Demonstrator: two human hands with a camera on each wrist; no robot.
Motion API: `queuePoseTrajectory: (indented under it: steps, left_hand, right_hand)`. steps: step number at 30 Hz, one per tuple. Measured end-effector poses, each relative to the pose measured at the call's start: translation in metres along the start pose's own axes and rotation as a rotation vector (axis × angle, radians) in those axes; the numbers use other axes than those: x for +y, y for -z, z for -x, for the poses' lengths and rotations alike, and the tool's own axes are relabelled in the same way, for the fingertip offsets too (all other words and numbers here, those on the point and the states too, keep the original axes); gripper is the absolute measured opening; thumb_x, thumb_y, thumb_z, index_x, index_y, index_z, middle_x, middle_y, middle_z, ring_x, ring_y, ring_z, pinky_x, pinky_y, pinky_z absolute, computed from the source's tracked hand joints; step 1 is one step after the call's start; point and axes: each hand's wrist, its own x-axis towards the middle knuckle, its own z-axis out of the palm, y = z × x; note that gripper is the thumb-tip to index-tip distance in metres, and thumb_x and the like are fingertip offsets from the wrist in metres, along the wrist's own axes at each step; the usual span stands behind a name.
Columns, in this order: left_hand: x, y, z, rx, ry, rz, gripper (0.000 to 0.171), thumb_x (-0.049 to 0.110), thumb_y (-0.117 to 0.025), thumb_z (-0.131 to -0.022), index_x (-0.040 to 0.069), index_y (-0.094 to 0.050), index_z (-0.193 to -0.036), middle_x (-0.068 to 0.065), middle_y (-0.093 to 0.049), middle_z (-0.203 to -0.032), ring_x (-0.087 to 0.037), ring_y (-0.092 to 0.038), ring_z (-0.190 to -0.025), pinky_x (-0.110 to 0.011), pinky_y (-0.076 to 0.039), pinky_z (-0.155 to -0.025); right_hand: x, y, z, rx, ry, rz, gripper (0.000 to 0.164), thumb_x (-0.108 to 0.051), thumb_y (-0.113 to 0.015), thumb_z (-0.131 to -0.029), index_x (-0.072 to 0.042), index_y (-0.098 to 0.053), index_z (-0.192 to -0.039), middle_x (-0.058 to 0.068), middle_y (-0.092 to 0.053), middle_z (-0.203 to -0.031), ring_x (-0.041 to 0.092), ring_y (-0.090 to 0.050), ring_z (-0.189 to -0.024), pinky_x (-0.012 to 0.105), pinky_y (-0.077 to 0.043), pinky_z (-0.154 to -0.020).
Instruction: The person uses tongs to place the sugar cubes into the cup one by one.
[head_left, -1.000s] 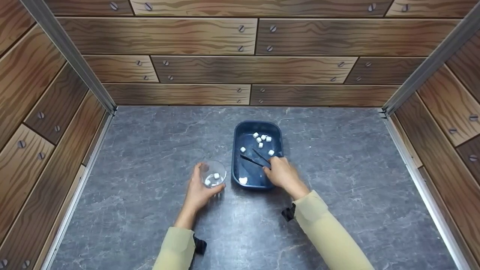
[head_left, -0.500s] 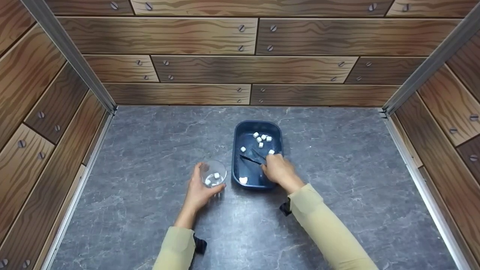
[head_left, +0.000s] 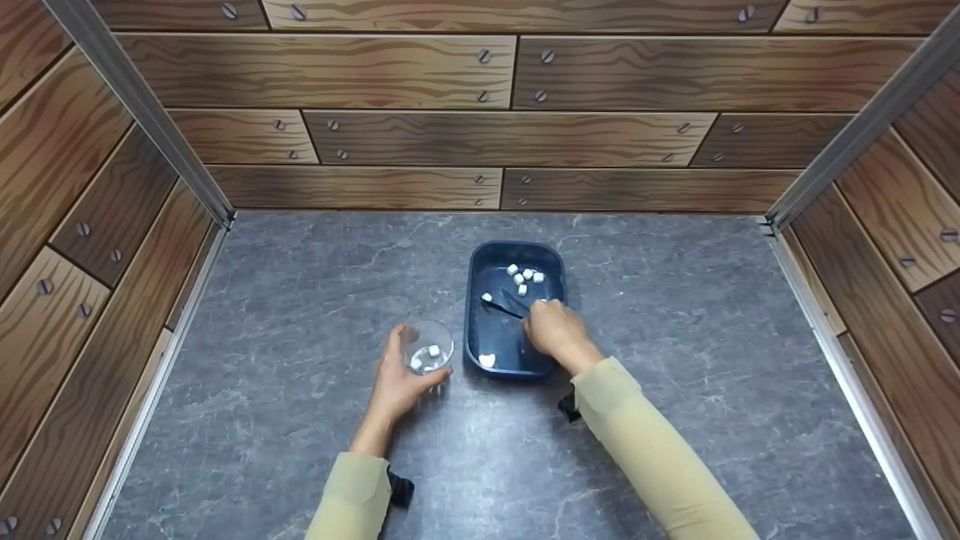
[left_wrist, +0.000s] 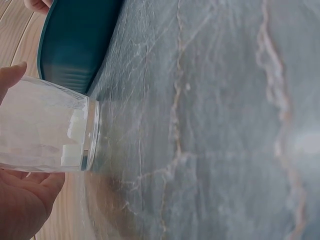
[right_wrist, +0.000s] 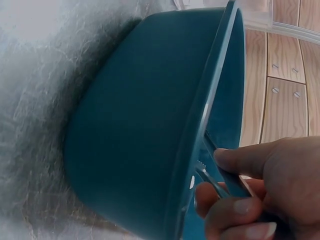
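My left hand point(head_left: 401, 381) is curled round a clear glass point(head_left: 427, 337) that stands upright on the surface, with a few white cubes point(left_wrist: 71, 154) at its bottom. My right hand point(head_left: 556, 328) holds dark tongs point(head_left: 504, 308) over the blue tray point(head_left: 514, 371), thumb on one arm and fingers round the other. The tongs' tips are spread apart, one of them right at a single white cube point(head_left: 487, 298) near the tray's left wall. In the right wrist view the tongs point(right_wrist: 227, 175) reach down past the tray's rim, and toothed tips show.
Several white cubes point(head_left: 523, 277) lie together at the tray's far end. A white piece point(head_left: 487, 361) sits in its near left corner. Grey marbled tabletop point(head_left: 315, 285) surrounds the tray, bounded by wood-patterned walls point(head_left: 360, 187) at the back and sides.
My right hand has moved slightly away from me and to the left, bringing the tongs' tips up to the lone cube by the left wall. My left hand and the glass have stayed put.
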Motion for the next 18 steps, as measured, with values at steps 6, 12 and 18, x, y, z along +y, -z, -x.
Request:
queuePoseTrajectory:
  steps: [6,12,18]
  left_hand:
    - [0.0018,0.0003,-0.0003,-0.007,0.017,-0.012,0.098,0.025,-0.092,-0.065,-0.001,-0.036,-0.141,-0.022,-0.054,-0.134,-0.037,-0.049,-0.125,-0.048,-0.038,-0.106]
    - [0.0016,0.0003,-0.0004,-0.005,0.013,-0.016,0.098,0.025,-0.092,-0.064,-0.002,-0.036,-0.141,-0.023,-0.054,-0.134,-0.038,-0.049,-0.125,-0.048,-0.037,-0.106]
    - [0.0006,-0.0001,-0.0005,0.0,-0.003,-0.017,0.096,0.024,-0.092,-0.064,-0.002,-0.038,-0.139,-0.022,-0.055,-0.133,-0.037,-0.05,-0.124,-0.048,-0.038,-0.106]
  right_hand:
    - [-0.0002,-0.0009,-0.0036,0.001,-0.008,0.012,0.026,-0.023,-0.061,-0.094,0.001,-0.07,-0.091,0.023,-0.069,-0.098,0.04,-0.067,-0.085,0.053,-0.054,-0.066]
    - [-0.0008,-0.003,-0.0038,0.013,-0.006,0.018,0.025,-0.022,-0.061,-0.094,0.0,-0.071,-0.091,0.024,-0.069,-0.098,0.041,-0.067,-0.085,0.053,-0.054,-0.066]
    - [-0.0017,-0.004,-0.0038,0.029,0.004,0.031,0.024,-0.022,-0.063,-0.094,0.0,-0.071,-0.091,0.024,-0.069,-0.097,0.041,-0.067,-0.085,0.053,-0.054,-0.068]
